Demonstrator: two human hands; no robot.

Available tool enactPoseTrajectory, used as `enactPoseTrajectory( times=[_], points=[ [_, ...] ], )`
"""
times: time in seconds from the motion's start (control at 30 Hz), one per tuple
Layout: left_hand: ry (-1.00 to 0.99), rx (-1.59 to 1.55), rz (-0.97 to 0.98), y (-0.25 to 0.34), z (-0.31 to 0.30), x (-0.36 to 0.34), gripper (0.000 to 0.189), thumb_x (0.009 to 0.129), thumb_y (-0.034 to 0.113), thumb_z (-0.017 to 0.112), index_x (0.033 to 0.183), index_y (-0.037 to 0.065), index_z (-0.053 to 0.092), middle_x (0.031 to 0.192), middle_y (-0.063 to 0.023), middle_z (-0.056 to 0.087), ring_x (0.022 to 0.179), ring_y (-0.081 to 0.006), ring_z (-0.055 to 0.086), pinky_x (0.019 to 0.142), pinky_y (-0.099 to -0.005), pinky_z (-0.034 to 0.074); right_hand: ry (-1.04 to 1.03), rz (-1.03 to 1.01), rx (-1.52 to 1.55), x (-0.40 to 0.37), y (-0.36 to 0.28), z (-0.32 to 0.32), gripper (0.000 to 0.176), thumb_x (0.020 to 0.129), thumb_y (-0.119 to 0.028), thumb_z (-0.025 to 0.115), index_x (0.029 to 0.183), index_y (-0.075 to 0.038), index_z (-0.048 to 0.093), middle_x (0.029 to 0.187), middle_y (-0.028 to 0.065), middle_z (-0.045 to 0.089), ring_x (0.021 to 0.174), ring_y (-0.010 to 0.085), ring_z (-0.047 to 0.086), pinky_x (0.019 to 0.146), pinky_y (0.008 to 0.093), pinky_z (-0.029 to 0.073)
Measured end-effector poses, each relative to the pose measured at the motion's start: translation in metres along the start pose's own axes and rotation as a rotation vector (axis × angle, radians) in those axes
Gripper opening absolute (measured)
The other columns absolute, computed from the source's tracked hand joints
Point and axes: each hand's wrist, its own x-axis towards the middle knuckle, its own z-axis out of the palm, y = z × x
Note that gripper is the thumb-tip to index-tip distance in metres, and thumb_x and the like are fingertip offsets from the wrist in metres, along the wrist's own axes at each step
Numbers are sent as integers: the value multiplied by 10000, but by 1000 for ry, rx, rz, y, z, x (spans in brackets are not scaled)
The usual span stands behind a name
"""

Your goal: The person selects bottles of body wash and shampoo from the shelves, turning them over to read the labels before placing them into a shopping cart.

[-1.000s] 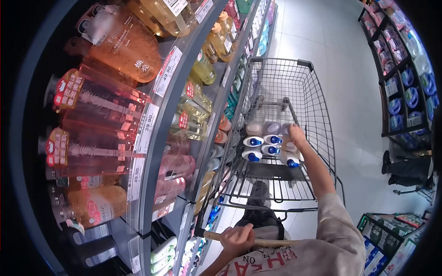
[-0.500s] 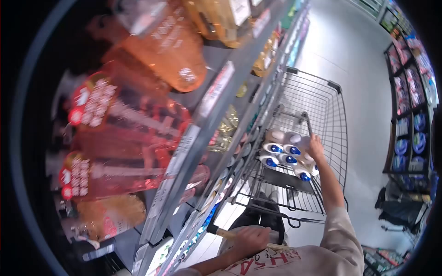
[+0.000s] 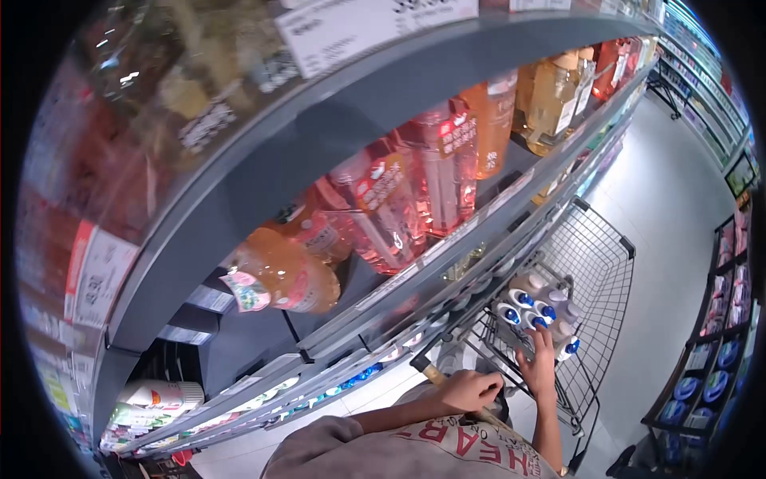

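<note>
My left hand (image 3: 469, 391) lies across the yellowish handle (image 3: 433, 373) of a black wire shopping cart (image 3: 610, 275), its fingers curled. My right hand (image 3: 539, 361) is over the near part of the cart, fingers apart and fingertips at the group of bottles inside. Several white bottles with blue caps (image 3: 546, 312) stand close together there, along with pale-capped bottles (image 3: 565, 310). Whether my right fingertips touch a bottle cannot be made out.
A grey store shelf (image 3: 319, 112) runs close along my left, holding pink bottles (image 3: 447, 172), orange bottles (image 3: 287, 271) and price tags (image 3: 100, 275). A black rack (image 3: 718, 335) with blue-lidded tubs stands right of the pale aisle floor (image 3: 666, 172).
My view has swung left, so the shelf fills more of it and the cart appears further right and lower. My right hand has moved from the bottles' far right side to their near side.
</note>
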Motion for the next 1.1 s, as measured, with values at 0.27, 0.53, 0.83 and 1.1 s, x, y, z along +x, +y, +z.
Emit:
enactPoseTrajectory(
  times=[0.27, 0.53, 0.83, 1.1],
  points=[
    [1435, 441, 426, 17, -100, -41, 145, 796, -27, 666, 886, 67, 601, 812, -85, 633, 769, -263, 615, 757, -395, 486, -213, -85, 28, 7, -25, 14, 406, 784, -64, 715, 1161, -25, 570, 1174, 213, 572, 1061, 435, 576, 901, 464, 487],
    [1944, 683, 224, 58, -165, -77, 626, 819, 121, 771, 1307, -2, 400, 1227, -134, 429, 1138, -254, 464, 968, -401, 371, -295, -101, 44, 5, -46, 33, 419, 809, -112, 716, 1190, -46, 555, 1147, 187, 567, 1044, 419, 587, 877, 475, 500],
    [1836, 332, 253, 74, -186, -71, 790, 778, 173, 843, 1374, -38, 370, 1324, -168, 474, 1220, -254, 494, 1076, -392, 351, -360, -178, -34, -3, -46, 46, 402, 828, -134, 696, 1193, -42, 552, 1126, 188, 592, 1063, 407, 594, 888, 483, 511],
    [1883, 240, 352, 66, -184, -70, 857, 659, 82, 885, 1362, -52, 411, 1304, -163, 492, 1191, -250, 525, 1048, -381, 408, -375, -170, -42, -14, -51, 47, 426, 812, -126, 707, 1200, -33, 559, 1162, 185, 576, 1070, 403, 585, 915, 460, 498]
  ],
)
